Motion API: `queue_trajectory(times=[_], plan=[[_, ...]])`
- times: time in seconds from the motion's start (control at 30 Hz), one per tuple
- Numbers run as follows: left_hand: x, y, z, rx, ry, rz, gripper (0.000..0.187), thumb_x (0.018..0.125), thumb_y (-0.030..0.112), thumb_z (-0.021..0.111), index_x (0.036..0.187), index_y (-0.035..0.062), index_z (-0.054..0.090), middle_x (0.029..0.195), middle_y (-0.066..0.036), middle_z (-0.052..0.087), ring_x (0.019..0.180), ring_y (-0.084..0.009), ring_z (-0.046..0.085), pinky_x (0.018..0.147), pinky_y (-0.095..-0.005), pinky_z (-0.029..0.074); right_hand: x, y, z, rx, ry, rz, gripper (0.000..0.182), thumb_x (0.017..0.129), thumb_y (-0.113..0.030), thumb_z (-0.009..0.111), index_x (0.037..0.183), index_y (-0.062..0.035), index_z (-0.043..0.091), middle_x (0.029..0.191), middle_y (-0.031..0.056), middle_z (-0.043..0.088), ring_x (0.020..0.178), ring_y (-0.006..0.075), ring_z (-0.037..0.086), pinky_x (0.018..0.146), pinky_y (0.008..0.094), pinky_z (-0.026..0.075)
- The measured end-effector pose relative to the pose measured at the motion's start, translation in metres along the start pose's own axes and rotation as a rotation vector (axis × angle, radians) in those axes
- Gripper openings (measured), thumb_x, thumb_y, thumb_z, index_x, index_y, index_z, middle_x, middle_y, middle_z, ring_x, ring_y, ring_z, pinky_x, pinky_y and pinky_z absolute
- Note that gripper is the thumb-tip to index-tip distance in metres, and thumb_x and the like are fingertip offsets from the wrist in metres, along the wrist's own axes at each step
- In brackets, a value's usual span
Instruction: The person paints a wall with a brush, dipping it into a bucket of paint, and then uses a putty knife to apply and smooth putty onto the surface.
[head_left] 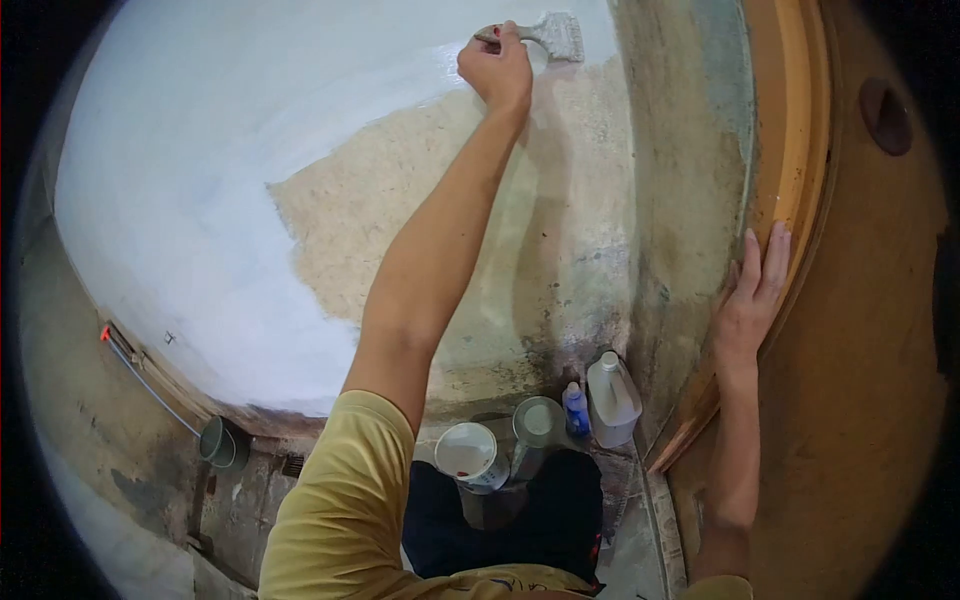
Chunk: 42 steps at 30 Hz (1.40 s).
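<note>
My left hand (498,75) is closed round the handle of a wide paintbrush (562,38), high on the wall. White-coated bristles touch the wall at the right edge of the white paint (200,200). Below the brush lies a bare beige patch of wall (370,200), stained darker near the floor. My right hand (752,300) rests with fingers spread on the orange-brown wooden door frame (795,130) at the right. It holds nothing.
At the wall's foot stand a white paint bucket (466,450), a grey container (538,422), a blue bottle (576,410) and a white jug (613,400). A dark bucket (224,443) is at lower left, near a blue-handled tool (150,388).
</note>
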<state>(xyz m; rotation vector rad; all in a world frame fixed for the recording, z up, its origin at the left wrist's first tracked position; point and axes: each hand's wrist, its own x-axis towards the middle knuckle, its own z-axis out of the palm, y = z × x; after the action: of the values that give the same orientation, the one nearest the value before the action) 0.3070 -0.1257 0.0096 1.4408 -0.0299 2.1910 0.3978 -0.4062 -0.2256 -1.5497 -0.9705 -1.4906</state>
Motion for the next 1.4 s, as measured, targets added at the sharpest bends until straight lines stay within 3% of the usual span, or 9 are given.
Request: queue_trajectory(times=[0.2,0.37,0.67,1.07,1.2,1.3,1.33,1.4], plan=[[0.04,0.013,-0.074,-0.093,-0.07,-0.028,0.018,0.086,0.009,0.067,0.081,-0.007,0.062,0.068,-0.009,0.064,0.058,-0.0126,0.061,0.056,-0.0243,0.05,0.001,-0.003,0.0,0.02,0.03,-0.001,0.052,0.087,0.008,0.054,0.136,-0.0034,0.038,0.148,0.0186,0.031,0.137,0.0357,0.03,0.11,0.0466,0.034],[0.085,0.02,-0.147,-0.013,-0.072,0.002,0.019,0.085,0.011,0.07,0.084,-0.0065,0.063,0.075,-0.01,0.065,0.061,-0.0139,0.062,0.058,-0.0255,0.05,0.001,-0.001,0.001,-0.015,0.05,-0.059,0.061,0.086,0.008,0.055,0.14,-0.0067,0.031,0.149,0.0183,0.03,0.138,0.036,0.03,0.111,0.0463,0.032],[0.168,0.04,-0.303,0.028,-0.014,-0.118,0.02,0.083,0.01,0.072,0.093,-0.005,0.063,0.079,-0.009,0.066,0.064,-0.0153,0.064,0.062,-0.0253,0.052,0.001,-0.005,0.004,-0.122,0.053,-0.091,0.054,0.092,0.003,0.05,0.141,-0.0082,0.031,0.149,0.0182,0.027,0.138,0.035,0.029,0.111,0.0454,0.032],[0.24,0.093,-0.533,0.216,0.163,-0.068,0.021,0.084,0.01,0.071,0.095,-0.0057,0.063,0.083,-0.01,0.066,0.07,-0.015,0.063,0.068,-0.026,0.051,0.004,-0.018,0.001,-0.186,0.032,-0.103,0.048,0.095,0.002,0.046,0.141,-0.0083,0.034,0.15,0.0172,0.026,0.138,0.0347,0.029,0.11,0.0434,0.035],[0.238,0.122,-0.557,0.475,0.221,0.104,0.02,0.085,0.012,0.07,0.091,-0.0065,0.065,0.079,-0.011,0.067,0.069,-0.0157,0.063,0.067,-0.0278,0.051,0.006,-0.02,0.001,-0.173,0.024,-0.107,0.047,0.097,-0.004,0.047,0.142,-0.0104,0.033,0.15,0.0157,0.024,0.139,0.033,0.026,0.111,0.0429,0.034],[0.221,0.136,-0.536,0.873,0.408,0.314,0.021,0.084,0.017,0.067,0.083,-0.0042,0.07,0.075,-0.01,0.069,0.066,-0.0172,0.064,0.062,-0.0298,0.051,0.007,-0.02,0.0,-0.173,0.019,-0.114,0.046,0.098,-0.006,0.046,0.142,-0.0112,0.034,0.15,0.0154,0.024,0.139,0.033,0.027,0.111,0.0428,0.034],[0.217,0.132,-0.528,0.874,0.406,0.313,0.021,0.084,0.017,0.067,0.083,-0.0042,0.07,0.075,-0.01,0.069,0.066,-0.0172,0.064,0.062,-0.0298,0.051,0.006,-0.02,0.001,-0.174,0.021,-0.106,0.046,0.098,-0.007,0.045,0.142,-0.0117,0.034,0.15,0.0154,0.024,0.139,0.0329,0.027,0.112,0.0427,0.033],[0.211,0.127,-0.511,1.118,0.39,0.601,0.02,0.082,0.016,0.067,0.081,-0.0034,0.07,0.074,-0.012,0.069,0.064,-0.02,0.065,0.061,-0.0315,0.051,0.006,-0.02,0.0,-0.176,0.019,-0.096,0.045,0.099,-0.008,0.045,0.143,-0.0122,0.034,0.15,0.0153,0.024,0.139,0.0329,0.027,0.112,0.0426,0.033]])
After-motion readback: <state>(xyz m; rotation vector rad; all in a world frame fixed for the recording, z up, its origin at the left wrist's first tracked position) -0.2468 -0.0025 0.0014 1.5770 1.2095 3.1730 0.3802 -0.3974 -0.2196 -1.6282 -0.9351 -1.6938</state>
